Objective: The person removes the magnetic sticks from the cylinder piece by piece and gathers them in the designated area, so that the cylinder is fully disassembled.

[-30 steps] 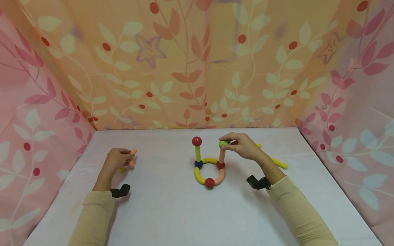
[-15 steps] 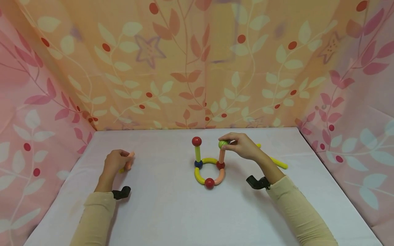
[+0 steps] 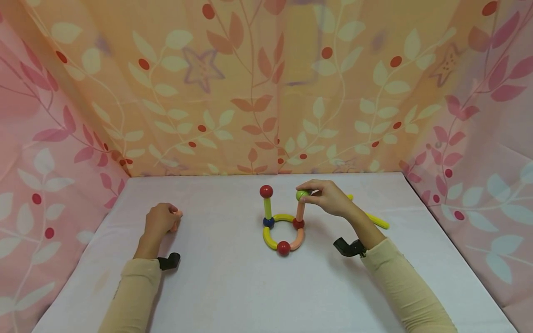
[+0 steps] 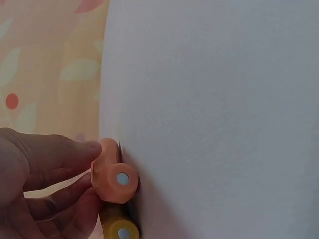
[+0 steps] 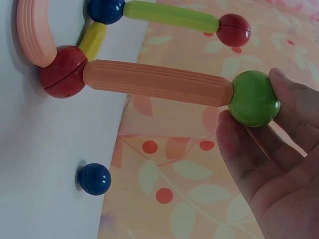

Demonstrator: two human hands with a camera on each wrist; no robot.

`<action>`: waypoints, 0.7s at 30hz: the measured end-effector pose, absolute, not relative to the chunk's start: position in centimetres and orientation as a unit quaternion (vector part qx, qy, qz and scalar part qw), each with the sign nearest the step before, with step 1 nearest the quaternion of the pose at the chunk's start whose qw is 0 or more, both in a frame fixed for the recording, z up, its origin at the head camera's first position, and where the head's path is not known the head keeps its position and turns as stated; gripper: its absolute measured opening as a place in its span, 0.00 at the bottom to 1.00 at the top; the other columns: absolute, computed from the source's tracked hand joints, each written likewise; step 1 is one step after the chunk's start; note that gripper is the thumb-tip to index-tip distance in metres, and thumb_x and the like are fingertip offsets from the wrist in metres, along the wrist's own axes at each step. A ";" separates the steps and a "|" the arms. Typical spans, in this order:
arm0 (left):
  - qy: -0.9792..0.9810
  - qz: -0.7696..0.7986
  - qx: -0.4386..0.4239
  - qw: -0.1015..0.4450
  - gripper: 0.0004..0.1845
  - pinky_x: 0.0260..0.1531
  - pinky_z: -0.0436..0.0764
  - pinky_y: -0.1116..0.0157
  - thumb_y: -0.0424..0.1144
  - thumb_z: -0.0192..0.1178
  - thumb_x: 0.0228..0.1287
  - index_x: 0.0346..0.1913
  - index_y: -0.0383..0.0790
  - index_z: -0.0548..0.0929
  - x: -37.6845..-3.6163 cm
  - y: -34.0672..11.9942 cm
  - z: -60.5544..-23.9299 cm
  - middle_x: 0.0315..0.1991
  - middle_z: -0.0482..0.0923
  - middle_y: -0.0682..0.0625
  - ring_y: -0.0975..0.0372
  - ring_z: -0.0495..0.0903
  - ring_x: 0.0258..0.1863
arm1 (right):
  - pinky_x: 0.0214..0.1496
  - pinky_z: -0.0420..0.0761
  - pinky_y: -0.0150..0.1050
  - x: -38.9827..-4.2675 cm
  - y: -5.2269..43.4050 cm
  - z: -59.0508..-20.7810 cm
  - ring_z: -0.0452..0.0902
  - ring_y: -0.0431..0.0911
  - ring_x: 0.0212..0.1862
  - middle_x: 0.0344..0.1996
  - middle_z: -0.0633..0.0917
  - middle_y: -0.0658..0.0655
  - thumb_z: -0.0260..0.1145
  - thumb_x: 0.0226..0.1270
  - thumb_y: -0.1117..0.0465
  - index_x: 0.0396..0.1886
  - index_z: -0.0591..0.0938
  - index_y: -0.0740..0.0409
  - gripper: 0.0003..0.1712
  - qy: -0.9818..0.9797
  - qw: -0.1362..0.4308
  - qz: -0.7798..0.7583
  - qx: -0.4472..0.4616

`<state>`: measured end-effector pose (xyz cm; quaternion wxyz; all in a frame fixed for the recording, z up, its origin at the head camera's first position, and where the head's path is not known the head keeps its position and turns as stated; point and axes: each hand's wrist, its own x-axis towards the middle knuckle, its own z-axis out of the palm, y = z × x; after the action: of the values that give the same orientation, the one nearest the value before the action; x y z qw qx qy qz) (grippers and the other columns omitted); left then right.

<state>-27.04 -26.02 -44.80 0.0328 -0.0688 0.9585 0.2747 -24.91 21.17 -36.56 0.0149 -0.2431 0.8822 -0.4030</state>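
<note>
My right grip (image 3: 329, 198) pinches the green ball (image 5: 253, 98) atop the upright peach rod (image 5: 157, 82), which stands on a red ball (image 5: 63, 71) in the ring of curved pieces (image 3: 284, 232) at mid-desk. My left grip (image 3: 159, 220), well apart at the desk's (image 3: 233, 286) left, curls around a peach rod (image 4: 113, 172) and a yellow rod (image 4: 117, 227). A loose blue ball (image 5: 94, 179) lies nearby.

No readable text, labels, brands or numbers appear on anything here.
</note>
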 end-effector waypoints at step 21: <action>0.908 0.417 0.043 0.028 0.21 0.48 0.81 0.57 0.44 0.60 0.68 0.58 0.34 0.79 -25.1 -19.1 -41.9 0.53 0.83 0.38 0.48 0.80 0.53 | 0.52 0.83 0.44 -25.3 21.4 -37.3 0.79 0.48 0.46 0.46 0.86 0.58 0.69 0.63 0.59 0.53 0.83 0.60 0.19 0.879 0.015 -0.414 -0.237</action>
<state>-25.06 -19.12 -41.93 0.0277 0.0429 0.9077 0.4165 -25.30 21.41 -37.31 0.0153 -0.2371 0.8788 -0.4137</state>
